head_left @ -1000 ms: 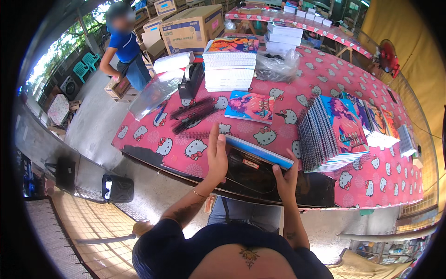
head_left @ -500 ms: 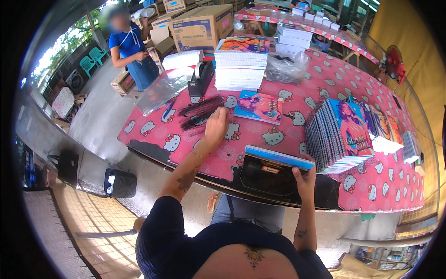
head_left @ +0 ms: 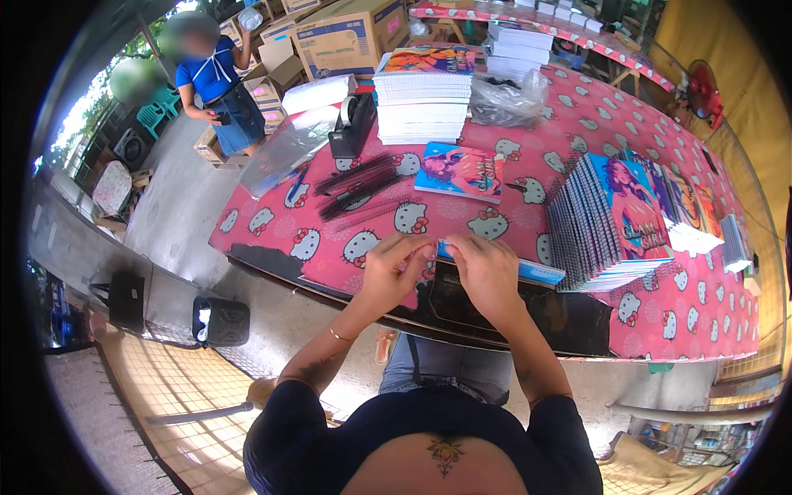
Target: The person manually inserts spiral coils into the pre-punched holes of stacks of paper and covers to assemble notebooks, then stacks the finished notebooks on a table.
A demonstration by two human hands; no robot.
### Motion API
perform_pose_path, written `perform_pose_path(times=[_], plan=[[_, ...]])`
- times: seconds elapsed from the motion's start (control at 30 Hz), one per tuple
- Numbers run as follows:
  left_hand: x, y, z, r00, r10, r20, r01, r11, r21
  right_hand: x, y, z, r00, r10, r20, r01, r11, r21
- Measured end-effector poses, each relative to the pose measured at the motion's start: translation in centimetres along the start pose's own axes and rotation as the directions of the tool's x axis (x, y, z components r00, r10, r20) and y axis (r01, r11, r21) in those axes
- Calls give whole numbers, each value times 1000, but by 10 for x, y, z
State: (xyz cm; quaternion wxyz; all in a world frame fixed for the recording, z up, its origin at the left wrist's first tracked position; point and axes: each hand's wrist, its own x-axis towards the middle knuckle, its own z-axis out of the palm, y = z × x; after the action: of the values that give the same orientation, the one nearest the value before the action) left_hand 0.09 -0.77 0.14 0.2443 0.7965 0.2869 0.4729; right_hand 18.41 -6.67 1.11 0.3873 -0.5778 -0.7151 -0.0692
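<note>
Pinching one blue-edged notebook [head_left: 528,269] at the near tabletop [head_left: 272,239] edge — left hand [head_left: 394,272] and right hand [head_left: 487,272] both curling fingertips onto it. Lying beyond: one colourful notebook [head_left: 460,171], one tall white stack [head_left: 422,97], one fanned spiral-notebook pile [head_left: 606,223], several brown cardboard boxes [head_left: 346,37] — far left.

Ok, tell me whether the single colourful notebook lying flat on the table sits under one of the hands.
No, the single notebook lies apart, beyond both hands, which meet at the table's near edge.
</note>
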Motion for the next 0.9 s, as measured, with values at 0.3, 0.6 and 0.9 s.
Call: perform_pose_path(times=[0.3, 0.6, 0.9], plan=[[-5, -2, 9, 997, -50, -53, 59, 980, 190, 3, 1, 0, 1000, -3, -1, 3, 1000, -21], [2, -9, 11, 998, -9, -65, 21, 984, 178, 2, -4, 1, 1000, 10, -13, -10, 1000, -8], [1, -4, 2, 999, -33, -35, 36, 997, 74, 2, -4, -1, 999, 27, 22, -27, 999, -22]])
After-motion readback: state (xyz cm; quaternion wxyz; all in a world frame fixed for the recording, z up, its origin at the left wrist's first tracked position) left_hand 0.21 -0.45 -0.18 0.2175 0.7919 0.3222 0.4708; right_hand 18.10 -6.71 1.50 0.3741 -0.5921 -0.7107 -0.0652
